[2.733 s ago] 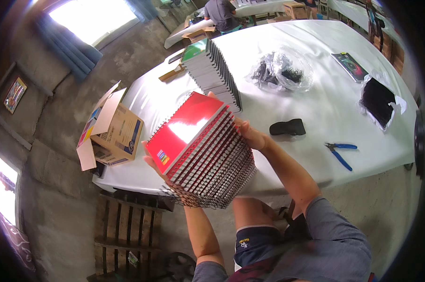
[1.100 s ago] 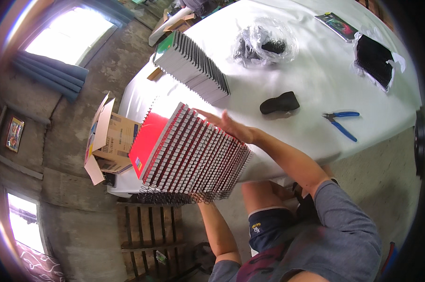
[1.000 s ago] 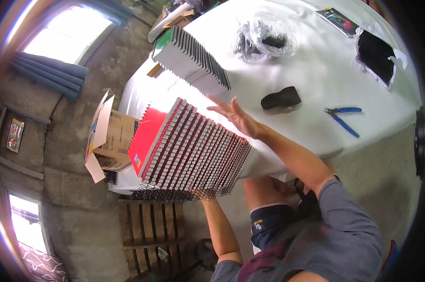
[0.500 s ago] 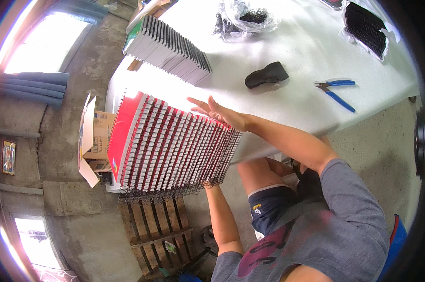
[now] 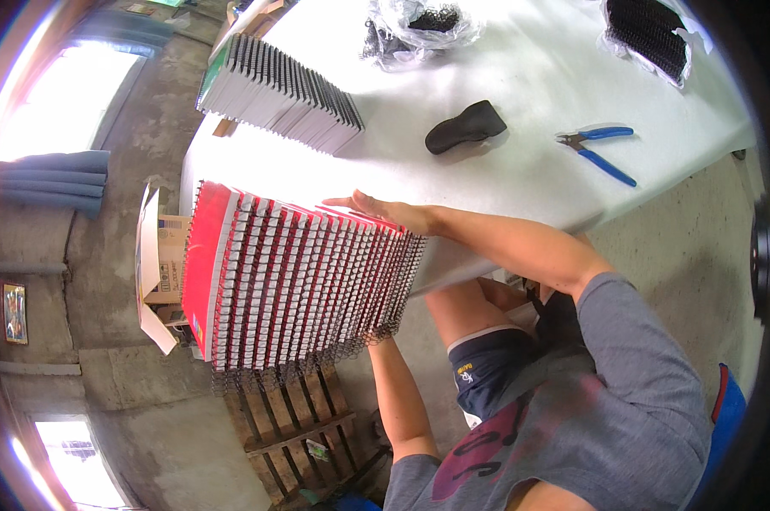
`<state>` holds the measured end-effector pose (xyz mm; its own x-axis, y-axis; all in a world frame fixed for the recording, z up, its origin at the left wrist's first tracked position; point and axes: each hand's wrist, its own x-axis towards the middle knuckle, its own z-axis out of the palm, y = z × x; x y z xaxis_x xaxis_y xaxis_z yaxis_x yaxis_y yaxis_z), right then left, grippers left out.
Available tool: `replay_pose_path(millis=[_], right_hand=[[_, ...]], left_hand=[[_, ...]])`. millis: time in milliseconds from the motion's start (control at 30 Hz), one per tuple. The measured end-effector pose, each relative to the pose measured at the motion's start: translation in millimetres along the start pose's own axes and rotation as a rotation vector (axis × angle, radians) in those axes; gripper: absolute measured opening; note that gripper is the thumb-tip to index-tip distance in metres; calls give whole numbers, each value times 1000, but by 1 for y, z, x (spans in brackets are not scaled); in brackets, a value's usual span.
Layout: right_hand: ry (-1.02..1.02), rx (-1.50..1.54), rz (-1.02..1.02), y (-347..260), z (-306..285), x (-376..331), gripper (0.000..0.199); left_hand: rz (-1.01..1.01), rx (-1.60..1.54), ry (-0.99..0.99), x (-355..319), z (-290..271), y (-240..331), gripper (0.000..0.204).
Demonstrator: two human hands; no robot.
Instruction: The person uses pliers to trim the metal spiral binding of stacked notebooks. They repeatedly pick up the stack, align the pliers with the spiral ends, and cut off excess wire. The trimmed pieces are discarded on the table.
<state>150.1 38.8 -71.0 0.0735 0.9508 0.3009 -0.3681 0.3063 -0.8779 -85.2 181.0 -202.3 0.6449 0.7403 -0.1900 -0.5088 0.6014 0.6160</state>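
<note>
A thick row of red-covered spiral notebooks [image 5: 304, 285] stands at the table's left edge, coil spines turned toward me. Dark loose coil ends hang out along its lower side. My right hand [image 5: 393, 213] lies with fingers stretched flat along the row's upper edge, thumb raised a little. From below, my left forearm [image 5: 397, 396] reaches up to the row's lower near corner; the notebooks hide that hand's fingers.
Behind stands a row of grey-white spiral notebooks [image 5: 287, 94]. On the white-covered table [image 5: 521, 183] lie a black curved object [image 5: 466, 128], blue-handled cutting pliers [image 5: 602, 153] and bags of black coils [image 5: 423, 34]. An open cardboard box [image 5: 170, 260] and a wooden pallet [image 5: 295, 426] are at left.
My right hand has come down from above the notebooks onto their upper edge, its fingers closer together. The whole view has shifted slightly.
</note>
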Motion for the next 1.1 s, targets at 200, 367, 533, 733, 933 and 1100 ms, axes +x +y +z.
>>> replay_pose_path(millis=[200, 367, 533, 733, 933, 1100], right_hand=[[11, 63, 112, 2, -2, -2, 74], [-103, 40, -45, 25, -3, 19, 85], [-33, -21, -66, 11, -15, 10, 96], [37, -94, -153, 2, -7, 20, 101], [-1, -120, -147, -9, 3, 10, 92], [-22, -72, -146, -4, 4, 8, 86]], left_hand=[[-13, 102, -116, 5, -16, 0, 54], [72, 209, -5, 19, -35, 20, 49], [169, 63, 40, -46, 126, 20, 65], [283, 242, 487, -57, 183, 6, 54], [138, 192, 115, -16, 61, 11, 55], [107, 200, 177, -24, 72, 8, 55]])
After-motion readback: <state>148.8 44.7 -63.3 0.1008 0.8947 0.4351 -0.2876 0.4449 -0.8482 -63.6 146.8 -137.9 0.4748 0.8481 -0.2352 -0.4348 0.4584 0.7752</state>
